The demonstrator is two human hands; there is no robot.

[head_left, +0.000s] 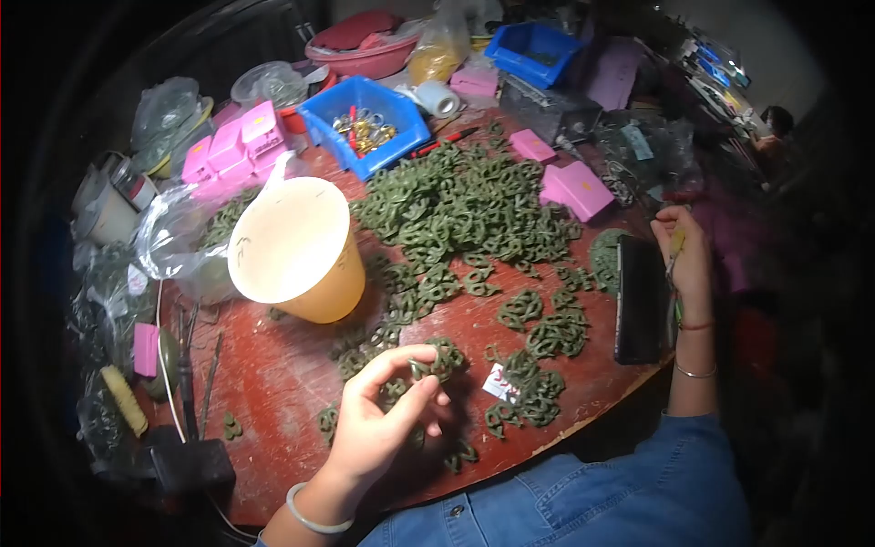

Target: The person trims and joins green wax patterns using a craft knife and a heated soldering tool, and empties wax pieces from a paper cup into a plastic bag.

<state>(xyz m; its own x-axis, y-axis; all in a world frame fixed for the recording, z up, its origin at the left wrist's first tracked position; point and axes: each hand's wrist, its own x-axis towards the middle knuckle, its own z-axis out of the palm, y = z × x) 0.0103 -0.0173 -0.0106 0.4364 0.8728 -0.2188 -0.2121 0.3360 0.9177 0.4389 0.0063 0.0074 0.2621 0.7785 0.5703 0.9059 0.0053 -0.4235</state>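
Note:
My left hand (378, 419) is over the front middle of the table, thumb and forefinger pinched on a small dark green carved piece (418, 369). More green pieces like it lie just behind and below the fingers. A large heap of these carved green pieces (465, 201) spreads over the table's middle, with smaller piles (556, 333) towards the front right. My right hand (684, 242) is at the right edge, its fingers curled around a slim tool with a yellow part (676, 241); the rest of the tool is hard to make out. Beside that hand lies a black phone (641, 301).
A pale yellow bucket (335, 290) stands left of the heap on the red table (283, 383). Behind are a blue bin (319, 114) of small metal parts, pink boxes (246, 141) and another blue bin (519, 46). A printed white paper (499, 384) lies among the front piles.

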